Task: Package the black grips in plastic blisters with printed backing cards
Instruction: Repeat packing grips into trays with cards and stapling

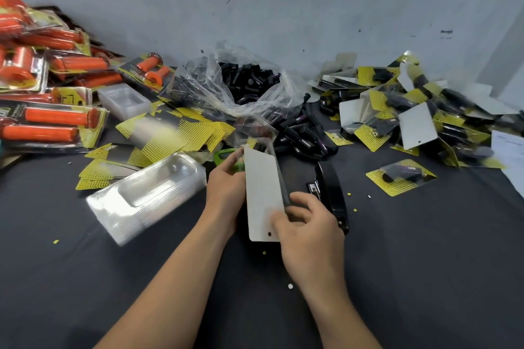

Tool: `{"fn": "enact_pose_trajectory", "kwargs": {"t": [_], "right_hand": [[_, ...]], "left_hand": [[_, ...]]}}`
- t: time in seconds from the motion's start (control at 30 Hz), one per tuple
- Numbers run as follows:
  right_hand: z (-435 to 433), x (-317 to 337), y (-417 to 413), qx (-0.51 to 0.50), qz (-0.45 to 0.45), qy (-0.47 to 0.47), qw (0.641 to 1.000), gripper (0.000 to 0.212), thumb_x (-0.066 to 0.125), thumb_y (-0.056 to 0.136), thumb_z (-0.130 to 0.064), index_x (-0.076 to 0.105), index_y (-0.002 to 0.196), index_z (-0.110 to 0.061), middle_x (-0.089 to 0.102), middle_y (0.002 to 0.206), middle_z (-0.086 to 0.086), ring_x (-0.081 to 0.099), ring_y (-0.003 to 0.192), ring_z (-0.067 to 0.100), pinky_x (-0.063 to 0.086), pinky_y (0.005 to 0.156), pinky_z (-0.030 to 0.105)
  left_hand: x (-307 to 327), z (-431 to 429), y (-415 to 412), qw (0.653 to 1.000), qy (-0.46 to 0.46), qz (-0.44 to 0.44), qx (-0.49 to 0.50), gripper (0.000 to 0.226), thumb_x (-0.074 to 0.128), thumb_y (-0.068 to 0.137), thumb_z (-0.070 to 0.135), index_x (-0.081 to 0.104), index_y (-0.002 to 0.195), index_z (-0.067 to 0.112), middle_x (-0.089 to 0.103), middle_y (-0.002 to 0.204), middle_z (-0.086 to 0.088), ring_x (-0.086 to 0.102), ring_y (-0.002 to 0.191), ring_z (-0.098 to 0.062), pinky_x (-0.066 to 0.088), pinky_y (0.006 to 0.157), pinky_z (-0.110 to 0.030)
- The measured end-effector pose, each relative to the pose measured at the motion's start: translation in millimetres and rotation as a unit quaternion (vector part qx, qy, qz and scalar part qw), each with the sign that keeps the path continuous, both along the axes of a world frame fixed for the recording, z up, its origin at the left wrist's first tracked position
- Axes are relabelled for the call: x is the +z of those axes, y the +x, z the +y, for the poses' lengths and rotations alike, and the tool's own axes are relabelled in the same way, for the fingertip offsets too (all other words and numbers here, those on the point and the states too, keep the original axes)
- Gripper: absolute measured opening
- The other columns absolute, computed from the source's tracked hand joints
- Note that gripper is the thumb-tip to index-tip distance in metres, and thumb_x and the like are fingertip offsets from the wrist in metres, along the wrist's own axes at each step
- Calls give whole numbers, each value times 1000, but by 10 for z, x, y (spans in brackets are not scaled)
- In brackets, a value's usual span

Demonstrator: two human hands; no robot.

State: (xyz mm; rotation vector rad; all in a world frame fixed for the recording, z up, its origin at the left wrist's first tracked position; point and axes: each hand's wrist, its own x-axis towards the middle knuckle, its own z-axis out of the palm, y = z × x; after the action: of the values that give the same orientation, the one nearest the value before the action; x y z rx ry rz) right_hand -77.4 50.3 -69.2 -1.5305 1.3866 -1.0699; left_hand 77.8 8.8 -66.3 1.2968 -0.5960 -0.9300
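Fingers of your left hand (226, 187) and right hand (309, 232) curl round one carded pack (262, 193), white back up. Finished packs (411, 113) heaped right of fingers; many loose black grips (249, 79) beyond, unpacked

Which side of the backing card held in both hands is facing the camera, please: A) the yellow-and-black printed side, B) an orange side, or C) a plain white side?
C: the backing card, held by the left hand and the right hand, shows a plain white face with a small hang hole near its lower edge.
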Motion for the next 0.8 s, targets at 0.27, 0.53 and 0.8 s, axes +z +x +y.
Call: {"fn": "enact_pose_trajectory", "kwargs": {"t": [0.27, 0.53, 0.8], "right_hand": [[-249, 94, 66, 99, -134, 118, 979, 45, 81, 85, -5, 60, 112, -35, 79, 83, -3, 77, 78, 16, 64, 69, 39], [-243, 109, -38, 165, -215, 175, 947, 50, 61, 91, 16, 65, 124, -21, 78, 102, 14, 76, 94, 30, 64, 78, 46], [-237, 58, -41, 112, -226, 154, 955, 59, 58, 91, 18, 58, 136, -20, 79, 105, 5, 77, 93, 21, 64, 71, 35]], "left_hand": [[-26, -37, 47, 998, -1, -63, -7, 45, 64, 98, 1, 65, 134, 28, 76, 84, 2, 69, 59, -8, 52, 51, -23], [-111, -44, 24, 990, 6, -137, 22, 49, 75, 91, 11, 61, 136, 24, 73, 111, -3, 72, 97, -21, 60, 78, -40], [-77, -33, -5, 1000, -14, -17, 15, 35, 72, 96, 25, 66, 129, 35, 80, 93, 1, 74, 80, -16, 57, 71, -36]]}}
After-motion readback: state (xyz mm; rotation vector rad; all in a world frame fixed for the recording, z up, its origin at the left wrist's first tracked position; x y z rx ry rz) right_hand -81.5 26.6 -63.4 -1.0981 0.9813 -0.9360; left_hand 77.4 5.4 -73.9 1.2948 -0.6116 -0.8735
